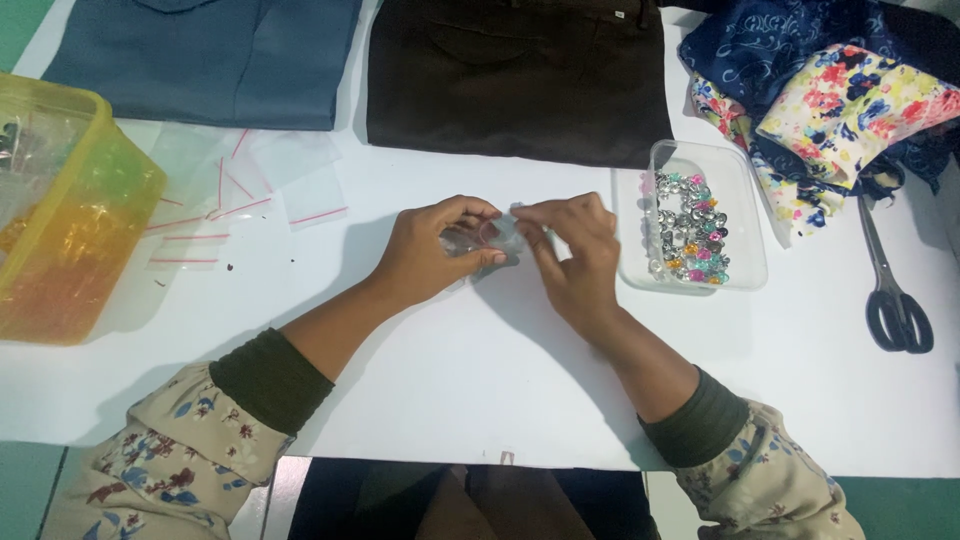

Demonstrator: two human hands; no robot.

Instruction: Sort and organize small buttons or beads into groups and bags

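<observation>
1. Pinching a small clear plastic bag [497, 241] between them, the left hand [432, 250] and the right hand [575, 255] meet near the middle of the white counter [450, 390].
2. The left hand's grip is narrow, thumb and fingers closed on the bag's left side; the right hand's grip is likewise closed on its right edge and top, fingertips touching the plastic.
3. The bag appears to have a red strip along its mouth, though the fingers hide much of it, and I cannot tell what lies inside.
4. Just right of the right hand stands a clear plastic tray [745, 230] holding a heap of small silver, pink and teal buttons or beads [690, 228].
5. Left of the hands, several empty clear bags with red strips [225, 205] lie scattered flat on the counter.
6. At the far left edge sits a yellow translucent plastic box [75, 215].
7. Along the far side lie folded blue trousers [205, 60] and folded dark brown trousers [515, 75].
8. At the upper right is a pile of floral fabrics [830, 90], with black-handled scissors [893, 290] just below it.
</observation>
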